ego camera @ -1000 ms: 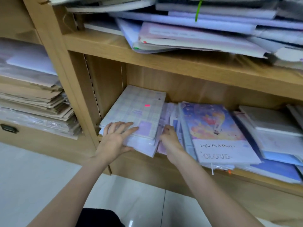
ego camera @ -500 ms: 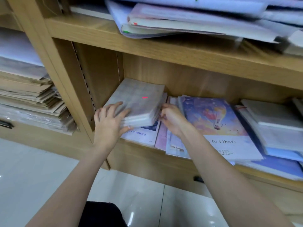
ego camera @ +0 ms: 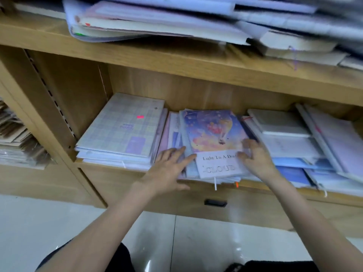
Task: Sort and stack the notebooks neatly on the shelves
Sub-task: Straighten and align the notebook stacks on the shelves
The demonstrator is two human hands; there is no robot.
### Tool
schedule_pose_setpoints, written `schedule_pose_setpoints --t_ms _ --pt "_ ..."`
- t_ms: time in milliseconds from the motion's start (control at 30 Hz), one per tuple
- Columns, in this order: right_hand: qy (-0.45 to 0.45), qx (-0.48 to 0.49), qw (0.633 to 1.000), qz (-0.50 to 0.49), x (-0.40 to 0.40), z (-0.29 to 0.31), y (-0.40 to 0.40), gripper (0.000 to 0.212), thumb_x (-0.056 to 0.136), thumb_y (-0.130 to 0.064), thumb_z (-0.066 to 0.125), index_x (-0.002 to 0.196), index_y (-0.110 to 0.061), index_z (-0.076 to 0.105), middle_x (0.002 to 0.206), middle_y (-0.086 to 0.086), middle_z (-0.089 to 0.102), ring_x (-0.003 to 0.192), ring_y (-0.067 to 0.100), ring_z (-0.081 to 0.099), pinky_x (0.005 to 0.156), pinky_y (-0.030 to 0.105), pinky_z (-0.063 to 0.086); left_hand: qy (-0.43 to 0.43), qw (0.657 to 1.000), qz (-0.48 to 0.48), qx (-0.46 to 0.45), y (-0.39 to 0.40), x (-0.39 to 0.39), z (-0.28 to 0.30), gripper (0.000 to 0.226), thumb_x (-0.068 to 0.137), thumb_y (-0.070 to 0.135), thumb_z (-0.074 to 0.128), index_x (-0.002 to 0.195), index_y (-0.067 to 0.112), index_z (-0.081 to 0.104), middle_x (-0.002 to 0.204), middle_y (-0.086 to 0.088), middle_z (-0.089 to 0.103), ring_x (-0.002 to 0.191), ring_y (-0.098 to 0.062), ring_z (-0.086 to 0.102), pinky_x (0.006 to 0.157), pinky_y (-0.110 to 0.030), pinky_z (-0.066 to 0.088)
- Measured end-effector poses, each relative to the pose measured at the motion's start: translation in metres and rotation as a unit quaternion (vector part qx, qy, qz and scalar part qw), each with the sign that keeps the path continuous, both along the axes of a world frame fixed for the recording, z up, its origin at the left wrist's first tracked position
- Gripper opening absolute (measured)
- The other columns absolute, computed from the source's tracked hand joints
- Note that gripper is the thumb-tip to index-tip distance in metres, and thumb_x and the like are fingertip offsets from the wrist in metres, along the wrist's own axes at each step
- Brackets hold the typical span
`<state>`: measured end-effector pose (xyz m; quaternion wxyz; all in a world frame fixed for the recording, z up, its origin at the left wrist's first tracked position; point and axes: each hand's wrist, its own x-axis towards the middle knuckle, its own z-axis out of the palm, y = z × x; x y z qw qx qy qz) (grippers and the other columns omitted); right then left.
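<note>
Balloon-cover notebook [ego camera: 210,132] tops middle stack; left hand [ego camera: 169,169] flat; right hand [ego camera: 255,156] fingers spread

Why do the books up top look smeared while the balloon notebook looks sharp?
Head view: the upper shelf pile is streaked by motion blur near the wide-angle edge; the balloon notebook sits mid-frame, its title readable between both hands, left and right; soft glare patches show on the floor tiles.

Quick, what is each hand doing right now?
Left hand: open, fingers resting flat on the balloon-cover notebook stack.
Right hand: open, fingers spread on the same notebook.
</note>
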<state>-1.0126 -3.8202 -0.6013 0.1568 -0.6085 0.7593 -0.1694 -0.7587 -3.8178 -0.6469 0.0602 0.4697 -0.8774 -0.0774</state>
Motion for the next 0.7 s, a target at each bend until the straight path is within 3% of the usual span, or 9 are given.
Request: schedule_pose_setpoints --t_ms 67,133,233,267,367,467,533,633,700 --pt "0.043 0.053 0.998 0.017 -0.005 -0.012 0.01 0.052 0.094 -0.033 0.05 0.143 -0.022 0.034 0.152 0.012 0.024 0.136 0.035 0.025 0.108 0.039 0.022 -0.028 0.999 0.014 -0.02 -0.002 -0.01 -0.007 0.093 0.082 0.049 0.06 0.147 0.033 -0.003 0.157 -0.006 -0.002 0.142 -0.028 0.005 0.114 -0.036 0.007" --pt "0.061 0.075 0.995 -0.002 -0.001 -0.016 0.013 0.058 0.093 -0.049 0.044 0.145 -0.034 0.025 0.156 0.011 0.01 0.136 0.042 0.019 0.111 0.044 0.015 -0.02 0.999 0.017 -0.028 -0.005 -0.011 -0.006 0.091 0.083 0.042 0.063 0.148 0.03 0.001 0.157 -0.009 0.005 0.143 -0.029 0.011 0.115 -0.036 0.012" --pt "0.071 0.057 0.995 -0.029 0.013 -0.013 0.014 0.066 0.086 -0.062 0.048 0.143 -0.035 0.029 0.148 0.021 0.022 0.13 0.042 0.026 0.107 0.044 0.021 0.011 0.997 -0.02 -0.078 -0.01 -0.006 0.005 0.091 0.064 0.039 0.082 0.142 0.018 0.038 0.142 -0.016 0.043 0.126 -0.031 0.049 0.097 -0.038 0.045" --pt "0.065 0.053 0.996 -0.024 0.02 -0.012 0.016 0.067 0.084 -0.064 0.049 0.141 -0.034 0.033 0.144 0.022 0.027 0.127 0.04 0.028 0.105 0.041 0.023 0.044 0.995 -0.006 -0.088 -0.011 0.0 0.009 0.088 0.063 0.039 0.083 0.138 0.018 0.044 0.139 -0.012 0.048 0.123 -0.028 0.052 0.094 -0.036 0.047" --pt "0.038 0.047 0.998 0.014 0.046 -0.012 0.021 0.069 0.077 -0.072 0.05 0.136 -0.037 0.04 0.14 0.021 0.034 0.128 0.036 0.025 0.101 0.036 0.023 0.064 0.997 0.031 -0.039 -0.017 0.023 0.015 0.08 0.077 0.035 0.073 0.144 0.025 0.031 0.149 0.001 0.036 0.134 -0.019 0.037 0.105 -0.026 0.031" --pt "-0.013 0.069 0.996 0.045 0.071 -0.01 0.025 0.068 0.08 -0.059 0.059 0.139 -0.035 0.036 0.149 0.015 0.019 0.131 0.035 0.021 0.108 0.036 0.021 0.11 0.992 0.054 0.003 -0.029 0.049 0.012 0.1 0.065 0.03 0.083 0.146 0.026 0.024 0.153 -0.002 0.025 0.137 -0.023 0.031 0.111 -0.038 0.029" --pt "-0.04 0.064 0.994 0.077 0.084 -0.008 0.026 0.064 0.083 -0.051 0.061 0.14 -0.031 0.037 0.152 0.007 0.018 0.132 0.034 0.02 0.109 0.036 0.021 0.122 0.991 0.058 0.015 -0.029 0.056 0.011 0.108 0.061 0.042 0.082 0.147 0.026 0.017 0.155 -0.001 0.018 0.143 -0.018 0.016 0.115 -0.045 0.021" --pt "-0.066 0.062 0.992 0.087 0.084 -0.006 0.026 0.06 0.087 -0.041 0.059 0.141 -0.025 0.038 0.152 0.007 0.021 0.134 0.034 0.019 0.109 0.035 0.021 0.055 0.995 0.08 0.02 -0.022 0.049 0.011 0.102 0.072 0.044 0.075 0.147 0.025 0.009 0.155 0.007 0.005 0.145 -0.015 0.0 0.115 -0.041 -0.001" --pt "-0.073 0.072 0.991 0.082 0.072 -0.006 0.028 0.059 0.089 -0.037 0.058 0.142 -0.022 0.036 0.153 0.008 0.017 0.138 0.034 0.017 0.11 0.036 0.021 0.033 0.996 0.083 0.015 -0.018 0.043 0.007 0.092 0.078 0.045 0.069 0.147 0.029 0.011 0.157 0.004 0.001 0.145 -0.018 -0.007 0.114 -0.041 -0.005"
